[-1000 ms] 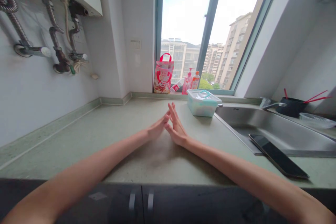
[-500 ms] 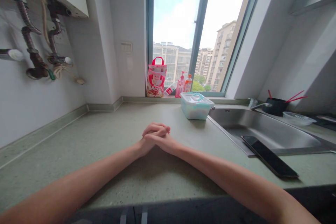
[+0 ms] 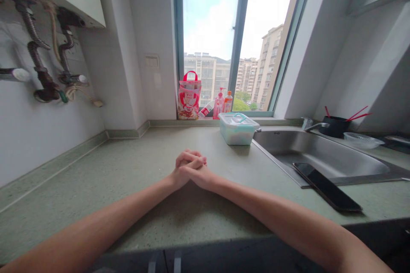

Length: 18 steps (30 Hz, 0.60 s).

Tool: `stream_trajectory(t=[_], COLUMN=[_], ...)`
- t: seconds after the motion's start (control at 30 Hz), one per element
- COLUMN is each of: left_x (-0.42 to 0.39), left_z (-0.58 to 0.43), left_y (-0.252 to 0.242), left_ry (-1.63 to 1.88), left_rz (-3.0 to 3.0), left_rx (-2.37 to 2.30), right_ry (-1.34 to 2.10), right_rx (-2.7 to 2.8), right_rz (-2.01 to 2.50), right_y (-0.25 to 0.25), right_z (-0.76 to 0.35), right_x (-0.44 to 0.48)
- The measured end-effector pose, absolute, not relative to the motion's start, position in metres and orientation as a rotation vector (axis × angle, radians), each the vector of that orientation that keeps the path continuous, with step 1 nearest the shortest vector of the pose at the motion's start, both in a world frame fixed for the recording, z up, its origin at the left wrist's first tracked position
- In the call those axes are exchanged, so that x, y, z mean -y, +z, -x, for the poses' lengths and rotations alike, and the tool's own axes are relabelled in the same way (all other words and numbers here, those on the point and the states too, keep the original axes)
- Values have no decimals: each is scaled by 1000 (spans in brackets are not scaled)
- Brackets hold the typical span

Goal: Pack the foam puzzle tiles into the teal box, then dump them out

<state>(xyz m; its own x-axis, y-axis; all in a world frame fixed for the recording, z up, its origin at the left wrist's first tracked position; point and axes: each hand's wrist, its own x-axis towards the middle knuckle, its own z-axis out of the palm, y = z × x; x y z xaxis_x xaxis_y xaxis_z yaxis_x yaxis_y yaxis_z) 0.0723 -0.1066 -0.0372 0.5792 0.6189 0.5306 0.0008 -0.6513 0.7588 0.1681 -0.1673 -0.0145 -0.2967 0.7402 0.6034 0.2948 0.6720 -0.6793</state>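
Note:
My left hand (image 3: 180, 172) and my right hand (image 3: 202, 175) are clasped together above the middle of the green speckled countertop (image 3: 128, 170). Their fingers are interlaced and closed, and no object shows between them. The palms are hidden. Nearest to them, beyond and to the right, stands a pale turquoise plastic container (image 3: 238, 133) with a clear lid and a handle. A black smartphone (image 3: 328, 187) lies to the right, its far end over the front rim of the sink.
A steel sink (image 3: 278, 153) with a faucet (image 3: 315, 126) is set into the counter at right. Beside it are a black pot (image 3: 335, 127) and a clear plastic bowl (image 3: 363, 140). A pink bag (image 3: 188, 102) and a pink pump bottle (image 3: 218, 104) stand by the window.
My view has shifted slightly, so the surroundings sit a little differently in the picture. The hands stay clasped, with the fingers settled slightly closer together.

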Motion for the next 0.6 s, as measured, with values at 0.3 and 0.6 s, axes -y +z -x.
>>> stream_trajectory(t=[0.3, 0.6], left_x=[139, 139], left_z=[-64, -63], left_y=[-3, -2], left_ry=[1012, 1007], left_rz=[-1598, -1673], left_rx=[-445, -493], right_ry=[512, 474], right_rx=[2075, 2089], right_rz=[793, 719], right_y=[-21, -21], right_z=[-177, -180], right_x=[172, 169])
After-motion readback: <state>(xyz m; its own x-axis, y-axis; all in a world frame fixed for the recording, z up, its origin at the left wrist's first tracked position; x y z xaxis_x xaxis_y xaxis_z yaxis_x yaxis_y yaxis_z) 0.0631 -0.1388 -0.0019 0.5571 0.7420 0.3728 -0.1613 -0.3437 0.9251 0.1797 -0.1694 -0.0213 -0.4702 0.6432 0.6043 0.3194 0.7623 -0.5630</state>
